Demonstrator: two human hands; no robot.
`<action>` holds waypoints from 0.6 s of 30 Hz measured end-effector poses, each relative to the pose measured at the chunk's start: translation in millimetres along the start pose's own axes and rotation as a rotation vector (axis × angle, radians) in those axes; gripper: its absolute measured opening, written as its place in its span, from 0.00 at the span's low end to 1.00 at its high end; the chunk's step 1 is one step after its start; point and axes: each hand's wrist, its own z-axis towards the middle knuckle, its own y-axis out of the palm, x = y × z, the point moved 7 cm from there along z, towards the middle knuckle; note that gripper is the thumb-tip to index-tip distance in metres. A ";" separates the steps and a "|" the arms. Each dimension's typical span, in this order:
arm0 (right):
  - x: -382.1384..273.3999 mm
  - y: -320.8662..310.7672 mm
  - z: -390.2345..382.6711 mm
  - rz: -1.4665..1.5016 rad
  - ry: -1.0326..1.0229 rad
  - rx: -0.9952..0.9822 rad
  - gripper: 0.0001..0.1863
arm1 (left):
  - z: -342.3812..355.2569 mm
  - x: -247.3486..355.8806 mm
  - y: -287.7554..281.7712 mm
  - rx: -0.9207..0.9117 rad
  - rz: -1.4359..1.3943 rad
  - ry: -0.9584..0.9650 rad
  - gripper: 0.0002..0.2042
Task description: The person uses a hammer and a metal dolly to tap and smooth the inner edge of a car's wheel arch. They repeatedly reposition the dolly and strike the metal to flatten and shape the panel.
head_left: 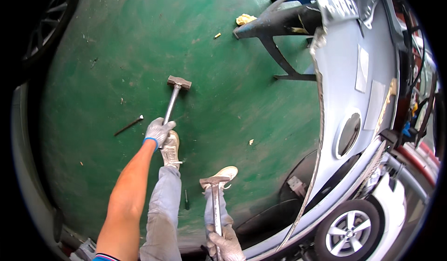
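Observation:
My left hand (159, 131), in a grey work glove with a blue cuff, is closed round the shaft of a sledgehammer (172, 104). Its blocky steel head points away from me, over the green floor. Lower down, my gloved right hand (226, 245) grips a smaller body hammer (216, 210) by its metal handle. That hammer's slim, two-ended head stands in front of my right shoe. On the floor left of my left hand lies a dark rod-like tool (128, 126) with a pale tip. A thin, dark-handled tool (187, 199) rests between my feet.
At the right stands a silver car body panel (342, 42) with a ragged cut edge and a round opening. A dark metal stand (279, 28) is beside it. A wheel (349, 233) sits lower right, another car's wheel (49, 21) upper left. Yellowish debris (245, 19) lies on the floor.

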 end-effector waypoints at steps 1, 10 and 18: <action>-6.7 6.3 -2.5 -0.001 0.005 0.000 0.17 | 0.4 -7.4 -6.4 0.063 0.091 0.065 0.22; -29.3 53.8 2.8 0.010 -0.067 -0.056 0.19 | 14.1 -105.1 -42.6 0.179 0.414 -0.011 0.18; -41.0 77.8 1.0 -0.062 -0.027 -0.042 0.20 | 28.0 -135.0 -45.3 0.186 0.266 0.014 0.17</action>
